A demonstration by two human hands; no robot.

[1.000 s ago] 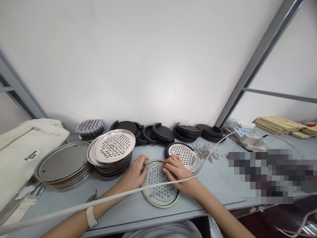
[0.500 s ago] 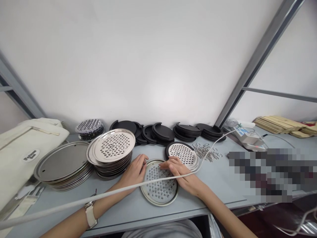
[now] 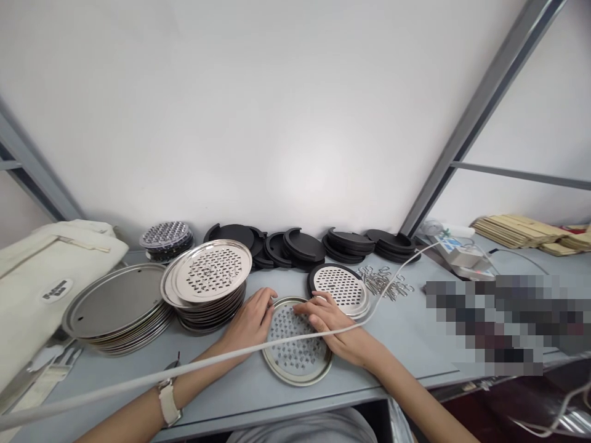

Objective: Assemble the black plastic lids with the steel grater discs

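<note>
A round metal grater plate (image 3: 295, 360) with raised teeth and a rolled rim lies on the grey table in front of me. At its upper left edge is my left hand (image 3: 252, 320), fingers curved along the rim and thumb beside it. My right hand (image 3: 339, 326) reaches over the plate from the right, its fingers apart and bent, the tips at the toothed surface near the far rim. Just beyond that hand sits a black round holder (image 3: 315, 271) carrying a flat perforated grater disc (image 3: 339, 286). A white cable crosses the view in front of both hands.
To the left stand stacked grater plates (image 3: 215, 274), plain metal trays (image 3: 120, 301) and a cream bag (image 3: 50, 277). Black round holders (image 3: 302, 246) line the wall. Metal eye hooks (image 3: 385, 284) lie right of the perforated disc; wooden boards (image 3: 517, 231) are farther right.
My right hand's fingers have shifted slightly left over the grater plate, and its thumb has lifted or moved a little. My left hand stays at the rim.
</note>
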